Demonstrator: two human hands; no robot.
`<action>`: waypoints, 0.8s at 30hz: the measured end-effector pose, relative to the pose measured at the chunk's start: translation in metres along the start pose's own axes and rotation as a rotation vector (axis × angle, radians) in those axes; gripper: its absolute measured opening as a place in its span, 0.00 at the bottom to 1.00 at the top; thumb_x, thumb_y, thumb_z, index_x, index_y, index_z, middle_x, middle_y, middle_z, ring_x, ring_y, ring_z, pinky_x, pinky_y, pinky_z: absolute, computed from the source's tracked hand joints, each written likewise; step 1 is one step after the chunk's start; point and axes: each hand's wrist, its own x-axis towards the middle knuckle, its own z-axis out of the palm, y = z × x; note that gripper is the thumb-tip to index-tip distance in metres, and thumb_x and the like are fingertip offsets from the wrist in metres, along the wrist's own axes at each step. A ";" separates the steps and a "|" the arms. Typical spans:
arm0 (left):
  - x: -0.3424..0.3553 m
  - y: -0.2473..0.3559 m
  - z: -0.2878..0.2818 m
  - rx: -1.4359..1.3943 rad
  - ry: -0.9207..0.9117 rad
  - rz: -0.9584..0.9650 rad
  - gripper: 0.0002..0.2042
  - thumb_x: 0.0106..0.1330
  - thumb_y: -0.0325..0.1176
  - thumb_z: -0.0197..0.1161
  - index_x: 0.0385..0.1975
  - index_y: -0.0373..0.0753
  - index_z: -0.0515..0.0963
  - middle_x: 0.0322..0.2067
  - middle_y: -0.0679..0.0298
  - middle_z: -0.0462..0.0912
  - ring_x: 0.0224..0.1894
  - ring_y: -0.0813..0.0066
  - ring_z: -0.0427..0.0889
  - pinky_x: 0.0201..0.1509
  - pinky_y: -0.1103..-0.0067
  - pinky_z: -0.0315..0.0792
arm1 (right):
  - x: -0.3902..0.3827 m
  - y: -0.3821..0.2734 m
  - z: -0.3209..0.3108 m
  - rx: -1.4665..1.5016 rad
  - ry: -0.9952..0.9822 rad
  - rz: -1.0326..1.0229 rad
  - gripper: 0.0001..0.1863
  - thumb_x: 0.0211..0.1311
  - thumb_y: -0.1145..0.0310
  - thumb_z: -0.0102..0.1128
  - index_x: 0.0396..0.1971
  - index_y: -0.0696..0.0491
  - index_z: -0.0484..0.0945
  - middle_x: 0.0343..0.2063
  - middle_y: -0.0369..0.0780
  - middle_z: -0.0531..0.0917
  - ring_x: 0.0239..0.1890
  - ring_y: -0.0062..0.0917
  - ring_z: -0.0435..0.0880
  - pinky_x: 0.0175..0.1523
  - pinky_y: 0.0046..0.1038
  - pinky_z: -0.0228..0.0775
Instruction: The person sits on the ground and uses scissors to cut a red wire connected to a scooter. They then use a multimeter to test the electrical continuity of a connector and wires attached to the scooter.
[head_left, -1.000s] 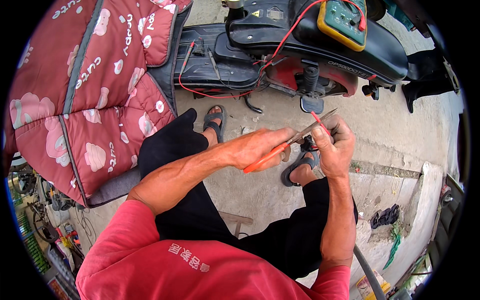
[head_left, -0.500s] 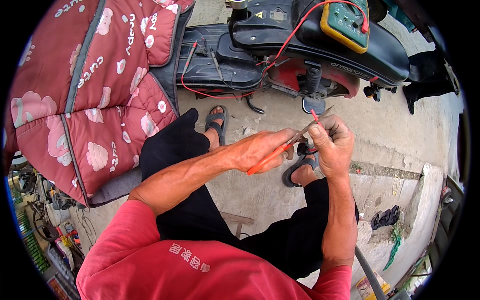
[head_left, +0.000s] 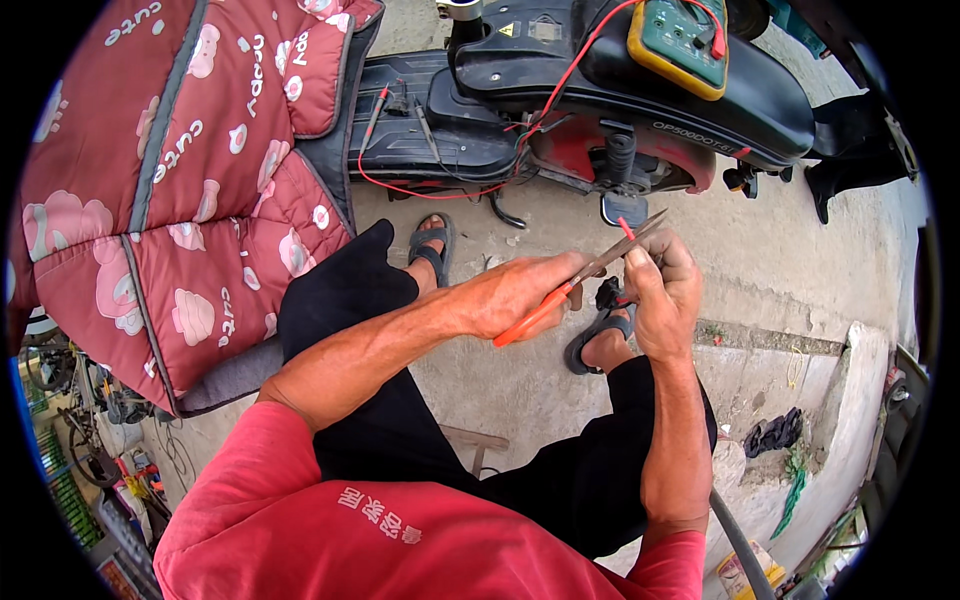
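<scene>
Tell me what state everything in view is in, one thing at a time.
Left hand, closed around scissors
Right hand, pinching red strip
Scissors, blades crossing red strip; open or shut unclear
Red strip, tip showing beyond blades
Multimeter, face up on scooter
Probes, lying on footboard
Quilted cover, draped beside footboard
Sandals, worn

Black electric scooter (head_left: 770, 120) along the top, coil shock absorber (head_left: 620, 158) and a pedal (head_left: 624, 209) on its near side. Green multimeter (head_left: 680, 48), yellow-edged, lying on its seat. Red test probe (head_left: 374, 118) and black test probe (head_left: 428, 134) resting apart on the footboard (head_left: 467, 153). Maroon quilted cover (head_left: 205, 190) with cartoon prints, upper left. Concrete floor (head_left: 530, 400) below. Right side: crumpled black cloth (head_left: 773, 432), green cord (head_left: 791, 503) near it. Far left: clutter, blurred.
</scene>
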 end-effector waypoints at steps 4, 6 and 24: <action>0.000 0.005 -0.004 0.133 -0.014 -0.062 0.27 0.59 0.23 0.54 0.63 0.37 0.63 0.37 0.56 0.79 0.31 0.64 0.80 0.35 0.70 0.74 | 0.001 -0.001 -0.010 -0.180 -0.040 -0.049 0.09 0.65 0.66 0.59 0.32 0.57 0.78 0.19 0.29 0.71 0.23 0.12 0.65 0.28 0.20 0.59; -0.002 0.003 -0.004 0.179 0.018 -0.016 0.25 0.60 0.24 0.54 0.60 0.36 0.64 0.37 0.55 0.78 0.32 0.61 0.79 0.36 0.69 0.74 | 0.001 0.003 -0.015 -0.288 -0.063 -0.079 0.09 0.64 0.66 0.60 0.33 0.57 0.79 0.19 0.30 0.71 0.23 0.14 0.64 0.29 0.22 0.60; -0.006 0.006 0.001 0.093 0.014 -0.021 0.30 0.57 0.22 0.52 0.64 0.39 0.61 0.39 0.54 0.78 0.35 0.59 0.81 0.36 0.66 0.74 | 0.001 0.000 0.000 -0.051 -0.073 -0.052 0.15 0.60 0.63 0.70 0.26 0.56 0.75 0.18 0.31 0.74 0.22 0.11 0.68 0.25 0.19 0.59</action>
